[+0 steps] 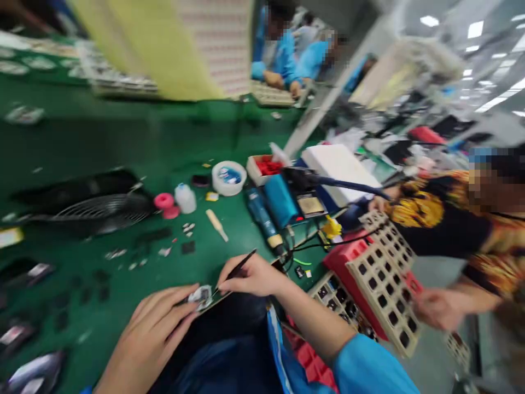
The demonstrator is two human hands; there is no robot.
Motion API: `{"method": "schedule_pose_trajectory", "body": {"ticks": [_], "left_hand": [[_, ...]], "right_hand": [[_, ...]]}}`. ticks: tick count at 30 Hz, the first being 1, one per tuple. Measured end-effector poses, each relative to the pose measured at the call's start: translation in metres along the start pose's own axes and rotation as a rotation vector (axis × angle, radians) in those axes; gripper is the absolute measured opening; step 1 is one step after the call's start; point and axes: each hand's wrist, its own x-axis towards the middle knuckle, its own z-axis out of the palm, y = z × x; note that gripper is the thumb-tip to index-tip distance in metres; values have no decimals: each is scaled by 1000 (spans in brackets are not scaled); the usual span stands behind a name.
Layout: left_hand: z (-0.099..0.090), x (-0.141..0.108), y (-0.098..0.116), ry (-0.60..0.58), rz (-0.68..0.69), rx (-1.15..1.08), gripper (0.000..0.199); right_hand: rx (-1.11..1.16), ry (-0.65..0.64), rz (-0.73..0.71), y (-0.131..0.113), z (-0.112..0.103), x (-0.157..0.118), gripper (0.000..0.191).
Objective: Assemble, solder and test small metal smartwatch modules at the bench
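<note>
At the near edge of the green bench, my left hand grips a small pale part with a silvery, clear look between its fingertips. My right hand pinches a thin dark pen-like tool, probably tweezers, whose lower tip reaches the small part. Blur hides the part's details. Beyond the hands lie a small brush-like tool with a pale handle, a dark square piece and several tiny pale bits.
A pink spool, a small bottle and a round white tub stand farther back. A blue electric screwdriver lies beside a teal box. At right, a co-worker holds compartment trays. A black fan sits left.
</note>
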Motion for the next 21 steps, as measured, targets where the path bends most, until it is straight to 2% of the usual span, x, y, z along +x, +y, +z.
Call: {"method": "schedule_pose_trajectory", "body": {"ticks": [4,7,15,21], "left_hand": [[-1,3,8,45,-69,2,23],[1,5,10,54,-65,-24,21],[6,-4,9,27,-61,-26,19],[7,-4,8,27,-59,-21,19]], "right_hand": [[-279,-59,-66,-17,4,3,32],[-384,-109,-86,-25,6,7,27],[-452,-174,-60,-29,4,13,14],[-465,-182,-76,-30,3,11,14]]}}
